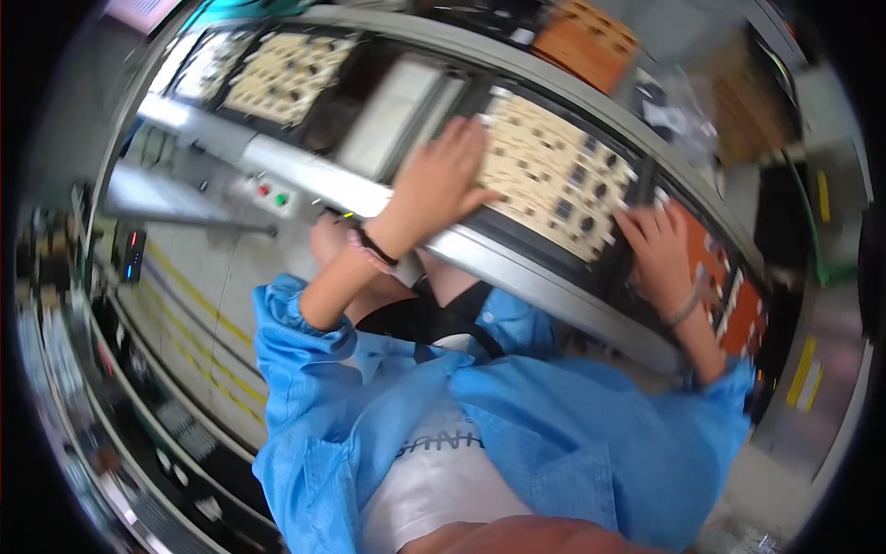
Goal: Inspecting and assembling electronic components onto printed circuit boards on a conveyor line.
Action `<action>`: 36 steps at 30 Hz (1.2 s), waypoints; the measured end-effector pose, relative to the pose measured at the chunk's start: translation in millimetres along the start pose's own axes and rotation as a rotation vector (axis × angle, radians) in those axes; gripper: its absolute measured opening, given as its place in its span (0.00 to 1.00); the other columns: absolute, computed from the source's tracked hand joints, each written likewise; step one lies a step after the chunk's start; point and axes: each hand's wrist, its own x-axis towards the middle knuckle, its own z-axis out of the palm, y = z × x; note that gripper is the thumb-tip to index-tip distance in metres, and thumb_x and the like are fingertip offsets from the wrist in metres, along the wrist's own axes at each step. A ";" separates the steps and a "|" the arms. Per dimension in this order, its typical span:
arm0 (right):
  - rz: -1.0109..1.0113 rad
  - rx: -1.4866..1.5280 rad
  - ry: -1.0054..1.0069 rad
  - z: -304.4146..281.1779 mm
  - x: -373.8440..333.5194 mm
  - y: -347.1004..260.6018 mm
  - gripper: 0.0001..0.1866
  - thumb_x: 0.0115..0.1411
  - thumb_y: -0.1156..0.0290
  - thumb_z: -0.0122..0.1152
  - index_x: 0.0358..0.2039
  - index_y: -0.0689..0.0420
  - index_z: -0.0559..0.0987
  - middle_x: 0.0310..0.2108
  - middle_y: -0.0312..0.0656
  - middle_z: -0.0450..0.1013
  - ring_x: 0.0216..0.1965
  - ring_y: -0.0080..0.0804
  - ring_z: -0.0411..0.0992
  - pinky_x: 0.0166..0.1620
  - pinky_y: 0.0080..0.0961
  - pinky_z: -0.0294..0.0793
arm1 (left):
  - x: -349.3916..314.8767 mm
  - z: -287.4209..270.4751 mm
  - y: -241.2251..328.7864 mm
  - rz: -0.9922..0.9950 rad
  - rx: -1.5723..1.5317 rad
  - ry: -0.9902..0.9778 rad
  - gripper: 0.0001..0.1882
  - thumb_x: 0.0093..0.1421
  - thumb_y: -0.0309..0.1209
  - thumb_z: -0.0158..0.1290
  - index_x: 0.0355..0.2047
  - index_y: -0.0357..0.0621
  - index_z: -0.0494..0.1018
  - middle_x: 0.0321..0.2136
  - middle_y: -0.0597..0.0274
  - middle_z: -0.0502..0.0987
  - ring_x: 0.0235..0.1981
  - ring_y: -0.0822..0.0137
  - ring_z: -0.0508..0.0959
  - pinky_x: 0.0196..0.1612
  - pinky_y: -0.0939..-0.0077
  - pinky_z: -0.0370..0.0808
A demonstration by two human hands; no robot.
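Observation:
A cream panel (540, 171) with rows of small dark parts and cutouts lies in a black frame on the rail line in front of me. My left hand (445, 175) rests at the panel's left edge, fingers stretched out and thumb apart, over the dark border. At the opposite edge is my right hand (660, 247), its fingers extended and the tips touching or very near the panel's right border. Neither hand visibly grips anything. The undersides of both hands are hidden.
Farther left on the line sits another cream panel (288, 78), beyond a pale flat plate (388, 115). Orange-red boards (706, 245) lie right of my right hand. An orange block (588, 44) and a cardboard box (752, 97) stand behind. A red-and-green button box (270, 196) hangs below the front rail.

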 end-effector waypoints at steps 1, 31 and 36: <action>-0.016 0.013 -0.008 -2.7 -4.3 -10.9 0.32 0.48 0.83 0.53 0.58 0.57 0.74 0.49 0.41 0.72 0.54 0.39 0.69 0.65 0.51 0.57 | -8.3 -2.7 1.7 0.019 -0.040 0.048 0.44 0.58 0.53 0.56 0.63 0.29 0.60 0.63 0.42 0.64 0.66 0.45 0.63 0.57 0.56 0.70; 0.001 -0.077 -0.074 -3.0 98.0 20.0 0.30 0.53 0.82 0.52 0.59 0.58 0.73 0.52 0.47 0.72 0.51 0.50 0.71 0.52 0.41 0.70 | 18.7 -3.3 112.6 0.301 -0.033 -0.055 0.31 0.56 0.52 0.57 0.45 0.31 0.77 0.46 0.55 0.76 0.44 0.63 0.71 0.45 0.69 0.66; 0.029 -0.140 -0.051 15.8 103.9 18.2 0.23 0.54 0.79 0.55 0.52 0.59 0.77 0.47 0.45 0.74 0.46 0.47 0.72 0.48 0.39 0.72 | 25.5 -2.5 114.8 0.296 0.074 -0.104 0.25 0.60 0.47 0.55 0.45 0.35 0.78 0.39 0.59 0.77 0.42 0.64 0.72 0.42 0.71 0.67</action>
